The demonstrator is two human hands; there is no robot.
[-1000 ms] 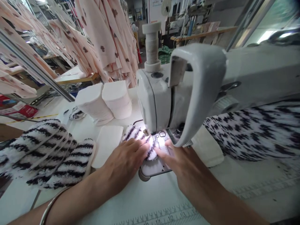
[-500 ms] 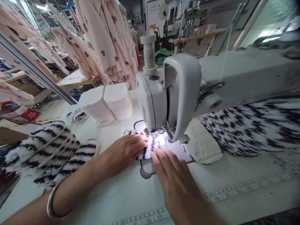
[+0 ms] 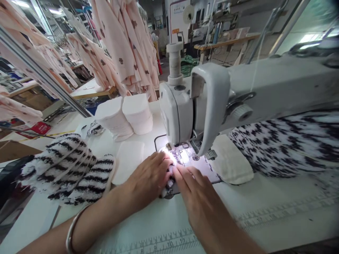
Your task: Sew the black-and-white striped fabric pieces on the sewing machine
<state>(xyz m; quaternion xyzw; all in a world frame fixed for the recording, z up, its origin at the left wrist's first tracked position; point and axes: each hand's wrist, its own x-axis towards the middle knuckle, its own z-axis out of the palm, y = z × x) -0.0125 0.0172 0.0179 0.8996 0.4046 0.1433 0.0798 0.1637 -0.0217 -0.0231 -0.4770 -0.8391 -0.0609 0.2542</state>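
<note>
A white bench (image 3: 127, 225) with a ruler printed along its near edge carries everything here. Across it, rising just beyond both hands, stands a grey-white industrial sewing machine (image 3: 265, 88), its lamp shining on the needle plate right at the fingertips. Far behind the hands, on the left-hand side, hang rows of pale pink garments with brown motifs (image 3: 119, 46). Well out to the right of the right hand, under the machine's arm, lies a heap of black-and-white fuzzy fabric (image 3: 286, 144). Off to the left of the left hand sits a pile of black-and-white striped fuzzy pieces (image 3: 71, 173). Beyond the left hand stand two stacks of white cut pads (image 3: 124, 114); a single flat white pad (image 3: 129, 160) lies just beside that hand's thumb side. A cream quilted pad (image 3: 230, 164) rests near the right hand, to its right.

The left hand (image 3: 148, 180) and right hand (image 3: 201, 201) meet in front of the needle, side by side, touching. Neither grip is closed: the fingers lie spread and press down on a small black-and-white striped fuzzy piece (image 3: 169, 179), which is mostly hidden beneath them on the plate, only its near edge showing between the two hands. A silver bangle (image 3: 72, 229) circles the left wrist.
</note>
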